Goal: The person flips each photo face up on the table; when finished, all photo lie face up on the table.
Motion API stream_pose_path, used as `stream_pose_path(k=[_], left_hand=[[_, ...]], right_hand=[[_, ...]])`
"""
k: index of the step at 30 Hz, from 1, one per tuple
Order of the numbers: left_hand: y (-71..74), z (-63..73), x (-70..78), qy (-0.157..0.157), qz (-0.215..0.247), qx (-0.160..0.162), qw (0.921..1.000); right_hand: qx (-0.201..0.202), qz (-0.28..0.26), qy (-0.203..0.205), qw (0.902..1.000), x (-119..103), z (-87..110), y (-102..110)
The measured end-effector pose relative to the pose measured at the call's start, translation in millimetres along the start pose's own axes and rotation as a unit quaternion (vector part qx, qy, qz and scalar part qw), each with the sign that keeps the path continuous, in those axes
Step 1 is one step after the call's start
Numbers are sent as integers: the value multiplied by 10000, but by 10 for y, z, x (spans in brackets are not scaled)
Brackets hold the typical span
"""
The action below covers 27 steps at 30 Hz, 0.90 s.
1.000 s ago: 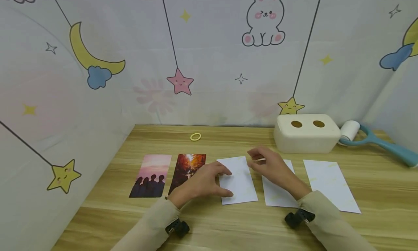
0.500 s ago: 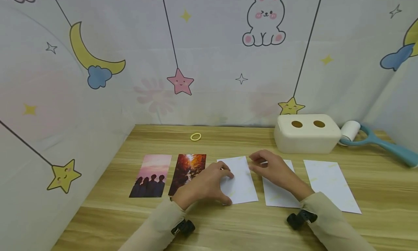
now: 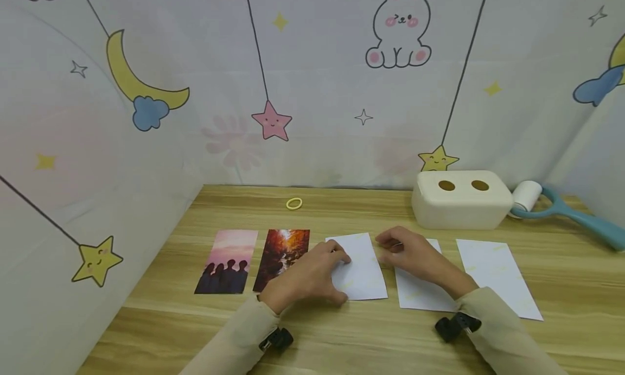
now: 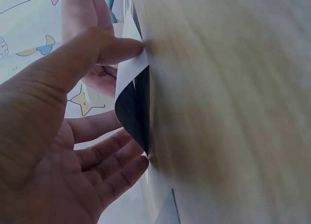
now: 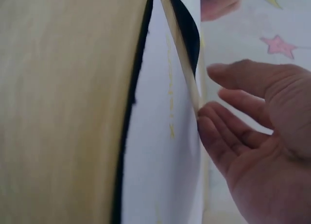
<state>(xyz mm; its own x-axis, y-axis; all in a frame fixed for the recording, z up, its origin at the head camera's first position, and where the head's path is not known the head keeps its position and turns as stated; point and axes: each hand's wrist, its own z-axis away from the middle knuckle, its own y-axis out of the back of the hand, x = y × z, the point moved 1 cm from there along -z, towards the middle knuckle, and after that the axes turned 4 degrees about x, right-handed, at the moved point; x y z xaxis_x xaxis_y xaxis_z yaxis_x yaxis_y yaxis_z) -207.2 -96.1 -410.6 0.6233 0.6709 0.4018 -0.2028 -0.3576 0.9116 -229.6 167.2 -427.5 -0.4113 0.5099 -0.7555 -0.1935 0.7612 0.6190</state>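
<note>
My left hand (image 3: 308, 274) pinches the left side of the middle face-down photo print (image 3: 365, 272), thumb at the near end and fingers farther back. In the left wrist view that edge bows up off the table, baring a dark underside (image 4: 132, 110). My right hand (image 3: 421, 258) hovers with loosely bent fingers by the same print's far right corner, holding nothing. Its forearm crosses a second white-backed print (image 3: 415, 291), partly hiding it. To the left lie two face-up photos: a pink sky with silhouettes (image 3: 227, 261) and an orange autumn stream (image 3: 280, 255), partly covered by my left hand.
Another white-backed print (image 3: 498, 277) lies at the right. Along the back stand a cream box with two holes (image 3: 461, 201), a white roll (image 3: 526, 195) and a blue-handled tool (image 3: 581, 217). A yellow ring (image 3: 294, 203) lies back left, before the printed curtain (image 3: 317, 93).
My left hand has moved slightly right and nearer, its spread thumb and fingers coming onto the middle print and bowing its edge. The right hand has shifted a little right and nearer.
</note>
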Motion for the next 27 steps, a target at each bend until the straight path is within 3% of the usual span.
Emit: stream_pose_path(k=[6, 11, 22, 27], left_hand=[[-6, 11, -21, 62, 5, 12, 10000], [-5, 16, -36, 17, 15, 21, 10000], [30, 11, -72, -167, 203, -26, 9997], [42, 3, -98, -187, 496, 12, 9986]], right_hand=[[-545, 336, 326, 9974, 19, 21, 44], [-741, 491, 445, 9950, 19, 18, 53], [-667, 164, 111, 9976, 34, 13, 68], [-566, -7, -16, 9984, 27, 3, 66]])
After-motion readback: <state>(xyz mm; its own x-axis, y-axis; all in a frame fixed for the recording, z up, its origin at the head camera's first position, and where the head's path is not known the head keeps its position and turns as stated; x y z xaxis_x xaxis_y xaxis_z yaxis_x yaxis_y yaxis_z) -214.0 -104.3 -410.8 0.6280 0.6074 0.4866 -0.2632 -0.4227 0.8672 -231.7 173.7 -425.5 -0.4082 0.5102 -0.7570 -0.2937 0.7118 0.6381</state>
